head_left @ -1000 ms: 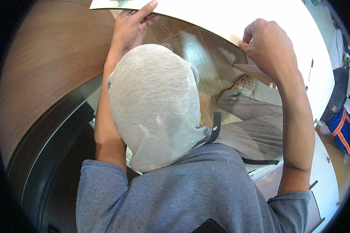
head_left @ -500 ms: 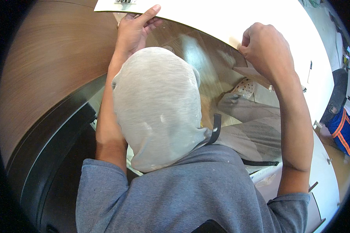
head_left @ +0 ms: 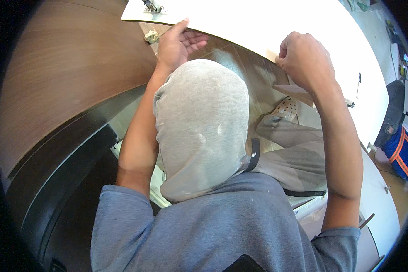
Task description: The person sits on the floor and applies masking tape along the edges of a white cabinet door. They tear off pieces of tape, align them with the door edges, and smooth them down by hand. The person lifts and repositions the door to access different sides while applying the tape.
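Observation:
A large white panel [head_left: 249, 20] spans the top of the view, a metal hinge [head_left: 153, 6] fixed near its left corner. My left hand [head_left: 174, 49] supports the near edge, its thumb up against the panel and its other fingers loosely stretched out below. Farther right, my right hand [head_left: 308, 61] has its fingers curled closed at the same edge; the fingertips are partly hidden behind the hand. Between my arms, a light grey cloth head covering [head_left: 201, 131] blocks part of the view.
At left stands a brown wood-grain surface [head_left: 72, 86] above dark trim. A crumpled pale lump [head_left: 152, 36] lies by the panel's left corner. A holed clog [head_left: 285, 109] and grey trouser leg are under the panel. A blue bag with orange stripes [head_left: 401, 156] sits far right.
The panel's left end has shifted right and slightly nearer, showing more of the hinge. My left hand has moved right and its fingers have spread. My right hand has barely moved.

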### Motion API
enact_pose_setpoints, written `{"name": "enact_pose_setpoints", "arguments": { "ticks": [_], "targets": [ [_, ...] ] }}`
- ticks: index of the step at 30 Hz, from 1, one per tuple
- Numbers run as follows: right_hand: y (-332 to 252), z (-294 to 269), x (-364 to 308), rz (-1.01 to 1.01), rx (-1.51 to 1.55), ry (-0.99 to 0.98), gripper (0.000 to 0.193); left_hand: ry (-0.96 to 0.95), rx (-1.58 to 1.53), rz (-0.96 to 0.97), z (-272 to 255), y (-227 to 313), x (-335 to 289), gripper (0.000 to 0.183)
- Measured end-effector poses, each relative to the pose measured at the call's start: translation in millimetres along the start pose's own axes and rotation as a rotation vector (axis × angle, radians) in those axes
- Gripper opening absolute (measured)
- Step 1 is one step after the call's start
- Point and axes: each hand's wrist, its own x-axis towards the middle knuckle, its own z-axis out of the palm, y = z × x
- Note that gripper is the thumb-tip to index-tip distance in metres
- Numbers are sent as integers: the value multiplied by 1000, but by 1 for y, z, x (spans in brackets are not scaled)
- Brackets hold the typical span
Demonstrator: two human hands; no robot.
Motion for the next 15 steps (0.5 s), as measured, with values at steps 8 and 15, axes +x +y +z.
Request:
{"name": "enact_pose_setpoints", "arguments": {
  "ticks": [8, 15],
  "targets": [
    [14, -16, -12, -42, 100, 1, 14, 90, -24, 184, -7, -3, 8, 37],
    [4, -75, -38, -33, 354, 34, 19, 76, -40, 183, -6, -1, 7, 36]
  ]
}}
